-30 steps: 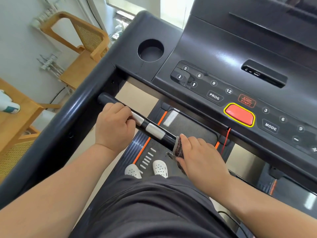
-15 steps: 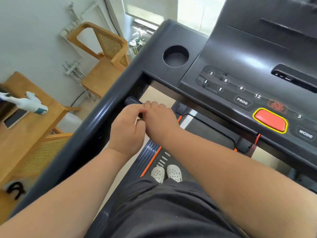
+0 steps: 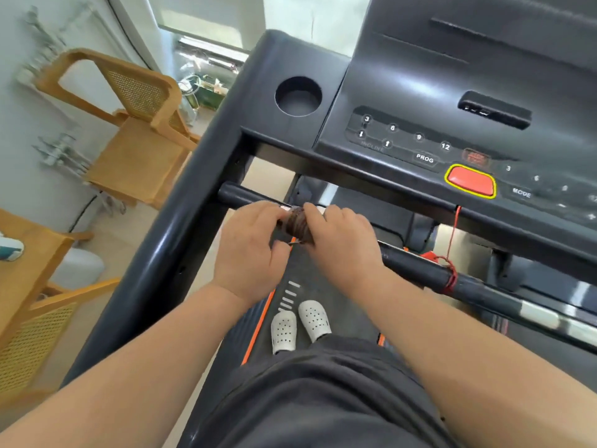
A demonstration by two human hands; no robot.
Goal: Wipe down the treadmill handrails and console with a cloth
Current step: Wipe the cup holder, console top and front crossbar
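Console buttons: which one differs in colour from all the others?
The red button, outlined in yellow, sitting between PROG and MODE. The others on the console are black with printed markings.

black orange-edged treadmill belt (image 3: 307, 270) | two white perforated clogs (image 3: 283, 331) standing side by side at 6 o'clock

Printed white on the console (image 3: 403, 88): 3, 6, 9, 12 in a row; PROG below; MODE rightward, under another 3 and 6. Faint INCLINE beside the arrows (image 3: 387, 143). Red label (image 3: 477, 155) unreadable.
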